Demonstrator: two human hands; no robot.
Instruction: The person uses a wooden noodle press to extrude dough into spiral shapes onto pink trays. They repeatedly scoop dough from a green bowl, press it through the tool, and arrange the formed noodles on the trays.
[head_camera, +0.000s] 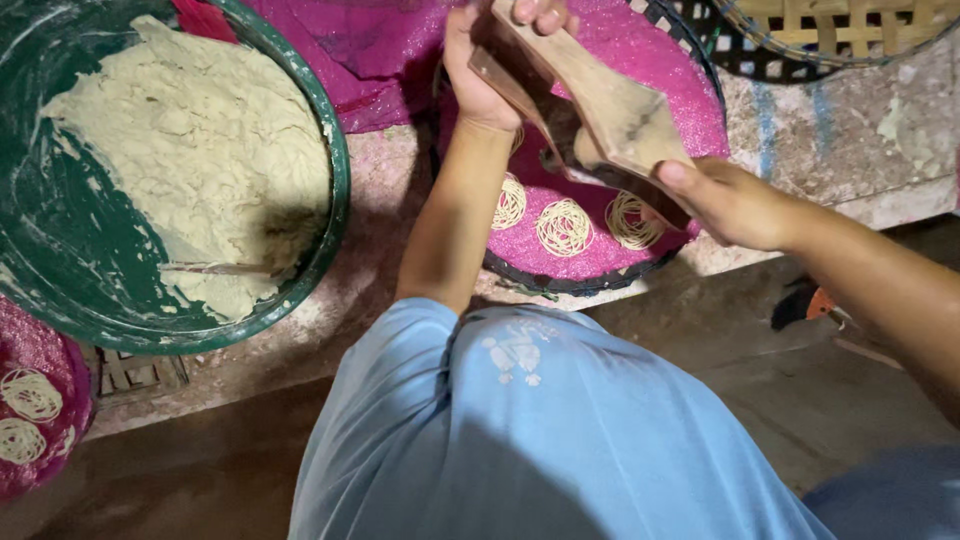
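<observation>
Dough (190, 150) is heaped in green basin (335, 215); wooden press (600, 105) is gripped by left hand (480, 70) & right hand (725, 200) over pink-lined tray (600, 282) w/ three noodle nests (565, 226).

Left hand (480, 62) at top centre of frame, fingers curled in a closed grip, thumb side toward the camera; fingertips partly cut off by the upper edge. Left forearm runs almost straight down from the wrist to the elbow near mid-frame, bare, lightly bent at the wrist. Right hand (728, 203) right of centre, palm turned down and inward, thumb pointing up-left, fingers wrapped under and mostly hidden, so the grip looks closed. Right forearm slants from that wrist down to the right edge, bare, in shadow lower down. The two hands sit apart, left higher than right, both reaching forward from the torso
</observation>
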